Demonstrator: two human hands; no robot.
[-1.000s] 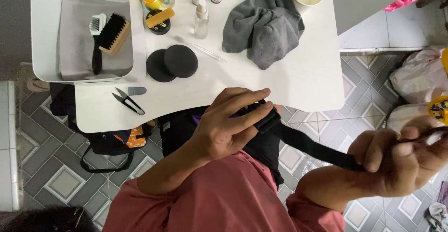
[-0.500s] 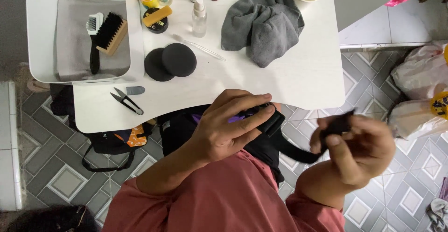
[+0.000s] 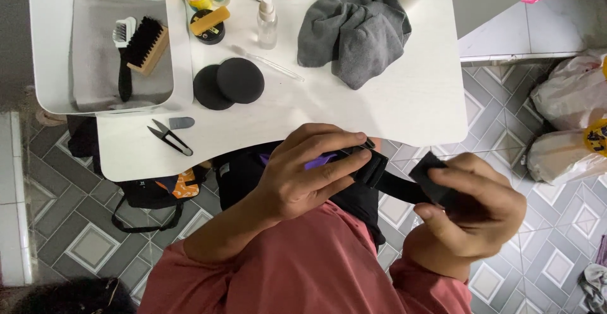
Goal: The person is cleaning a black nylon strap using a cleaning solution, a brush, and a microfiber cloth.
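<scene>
My left hand (image 3: 303, 175) grips a black bag (image 3: 253, 172) at its black plastic buckle (image 3: 372, 164), held in my lap just below the white table's (image 3: 379, 112) front edge. A black webbing strap (image 3: 404, 187) runs from the buckle to the right. My right hand (image 3: 471, 210) is closed around the strap's bunched end, close beside the buckle. A purple patch shows on the bag under my left fingers.
On the table lie a crumpled grey cloth (image 3: 354, 33), two black round pads (image 3: 227, 83), small black snips (image 3: 169, 138), a clear spray bottle (image 3: 267, 20), several bottles and a tin. A white tray (image 3: 177, 48) holds two brushes. Plastic bags (image 3: 569, 118) sit on the tiled floor right.
My right hand has come in from the far right toward the buckle, gathering the strap so its stretched length has shortened. My left hand has stayed on the bag.
</scene>
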